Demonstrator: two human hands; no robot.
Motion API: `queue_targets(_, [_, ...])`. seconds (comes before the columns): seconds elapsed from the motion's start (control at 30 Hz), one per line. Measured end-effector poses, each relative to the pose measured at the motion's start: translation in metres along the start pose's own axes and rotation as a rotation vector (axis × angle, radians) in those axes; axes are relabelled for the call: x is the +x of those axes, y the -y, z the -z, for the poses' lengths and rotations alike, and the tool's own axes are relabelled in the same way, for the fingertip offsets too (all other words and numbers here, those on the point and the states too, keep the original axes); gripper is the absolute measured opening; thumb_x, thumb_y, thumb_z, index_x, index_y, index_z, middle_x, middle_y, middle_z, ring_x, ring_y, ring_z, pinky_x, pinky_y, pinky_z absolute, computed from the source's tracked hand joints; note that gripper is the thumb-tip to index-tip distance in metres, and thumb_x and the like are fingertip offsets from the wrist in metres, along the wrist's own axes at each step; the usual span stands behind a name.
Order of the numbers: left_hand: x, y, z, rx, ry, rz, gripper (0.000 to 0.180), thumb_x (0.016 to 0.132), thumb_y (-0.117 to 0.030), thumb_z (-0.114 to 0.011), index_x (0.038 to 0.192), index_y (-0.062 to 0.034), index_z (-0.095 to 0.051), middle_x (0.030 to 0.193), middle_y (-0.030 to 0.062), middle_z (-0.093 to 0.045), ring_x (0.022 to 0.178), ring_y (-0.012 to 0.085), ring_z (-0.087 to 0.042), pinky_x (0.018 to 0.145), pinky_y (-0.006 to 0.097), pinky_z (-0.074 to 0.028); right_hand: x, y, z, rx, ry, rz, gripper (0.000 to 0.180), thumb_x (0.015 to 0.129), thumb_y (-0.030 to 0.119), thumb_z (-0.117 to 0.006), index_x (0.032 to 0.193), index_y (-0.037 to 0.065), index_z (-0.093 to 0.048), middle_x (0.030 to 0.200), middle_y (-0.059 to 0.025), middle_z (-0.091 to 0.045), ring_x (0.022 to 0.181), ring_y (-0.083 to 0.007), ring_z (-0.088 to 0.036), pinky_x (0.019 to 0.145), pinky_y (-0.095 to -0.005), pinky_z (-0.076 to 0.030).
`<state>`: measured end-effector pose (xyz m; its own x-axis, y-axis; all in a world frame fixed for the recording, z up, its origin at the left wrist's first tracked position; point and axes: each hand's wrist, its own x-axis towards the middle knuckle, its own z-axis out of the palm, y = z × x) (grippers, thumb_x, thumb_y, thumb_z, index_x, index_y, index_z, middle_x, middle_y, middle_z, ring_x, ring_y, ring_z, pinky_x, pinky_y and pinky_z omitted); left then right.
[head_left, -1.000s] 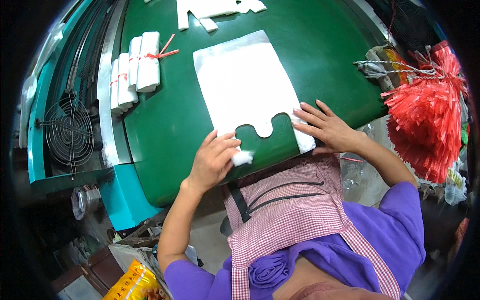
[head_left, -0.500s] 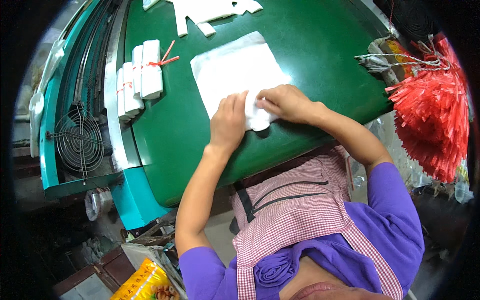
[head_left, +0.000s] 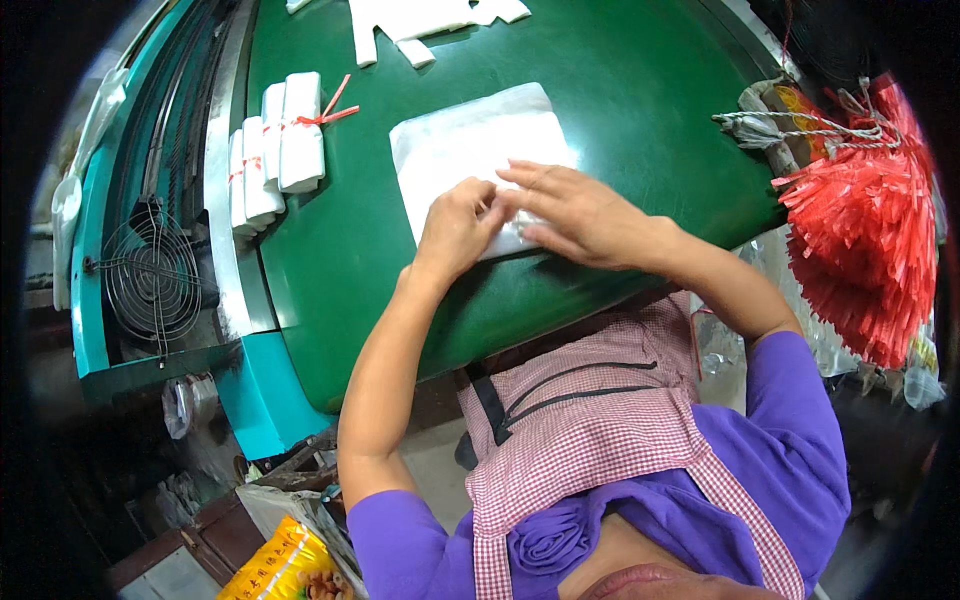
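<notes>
A flat stack of white plastic bags (head_left: pixel 450 150) lies on the green tabletop (head_left: pixel 620 90) in front of me. Over its near edge my left hand (head_left: pixel 457 228) has its fingers curled and closed, pinching the plastic there. My right hand (head_left: pixel 575 215) lies across the near right part of the stack, fingers stretched out, their tips touching or overlapping those of the left hand. The bags' near edge is partly hidden under both hands.
Folded white bundles (head_left: pixel 300 140) tied with red strips lie at the table's left. White plastic pieces (head_left: pixel 400 25) rest at the far edge. A bunch of red plastic strips (head_left: pixel 850 230) hangs at the right. Left stands a teal machine frame with a round wire guard (head_left: pixel 153 275).
The bunched near edge of the white bags now lies flatter. My right hand has opened out from a curled grip and moved nearer to the left hand.
</notes>
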<state>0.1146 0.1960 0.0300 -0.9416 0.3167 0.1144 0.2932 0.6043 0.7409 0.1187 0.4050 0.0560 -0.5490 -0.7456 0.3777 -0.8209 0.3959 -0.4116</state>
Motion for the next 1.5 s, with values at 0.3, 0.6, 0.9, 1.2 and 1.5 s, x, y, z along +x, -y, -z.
queue_targets(0.3, [-0.039,-0.018,-0.002,0.645,-0.011,-0.374,0.046,0.074,-0.017,-0.072,0.116,-0.002,-0.058,0.116,0.0138,-0.058,0.101,0.0294,-0.058,0.089,0.039,-0.047,-0.032,-0.012,-0.029,0.04,-0.061,-0.041,0.048,0.084,0.022,-0.065,0.125,0.001,-0.052,0.139,-0.0202,-0.045,0.133,-0.0355,-0.037,0.109,-0.0456,-0.032])
queue_targets(0.6, [-0.009,-0.002,0.02,0.217,0.104,-0.065,0.024,0.073,-0.006,-0.069,0.094,-0.0001,-0.06,0.102,0.0149,-0.063,0.093,0.0372,-0.061,0.078,0.04,-0.051,-0.064,0.005,-0.018,1.911,-0.235,-0.792,0.054,0.097,0.029,-0.054,0.139,-0.001,-0.036,0.128,-0.0187,-0.054,0.115,-0.0243,-0.058,0.096,-0.0366,-0.049])
queue_targets(0.9, [-0.052,-0.011,0.034,0.189,0.398,-0.223,0.025,0.07,-0.013,-0.072,0.096,-0.0122,-0.07,0.114,0.0112,-0.059,0.111,0.0304,-0.053,0.105,0.049,-0.027,-0.032,-0.013,-0.012,0.981,-0.026,-0.356,0.051,0.072,-0.018,-0.052,0.113,0.008,-0.068,0.131,-0.0113,-0.057,0.122,-0.0231,-0.052,0.105,-0.0355,-0.041])
queue_targets(1.2, [-0.003,-0.058,0.048,0.577,0.14,-0.572,0.022,0.068,-0.008,-0.067,0.09,-0.0104,-0.065,0.12,0.0081,-0.058,0.112,0.0306,-0.054,0.1,0.046,-0.036,-0.023,-0.048,-0.003,0.064,0.322,0.169,0.036,0.083,0.004,-0.054,0.118,0.005,-0.06,0.141,-0.0153,-0.046,0.13,-0.0312,-0.045,0.109,-0.042,-0.036])
queue_targets(1.5, [-0.045,-0.046,0.015,0.568,0.359,-0.248,0.035,0.07,-0.009,-0.066,0.105,-0.0047,-0.062,0.134,0.0156,-0.052,0.122,0.0376,-0.049,0.104,0.059,-0.03,-0.048,0.005,0.02,0.427,0.293,-0.294,0.05,0.09,0.021,-0.058,0.131,-0.006,-0.046,0.146,-0.0268,-0.034,0.13,-0.0408,-0.04,0.108,-0.0434,-0.034])
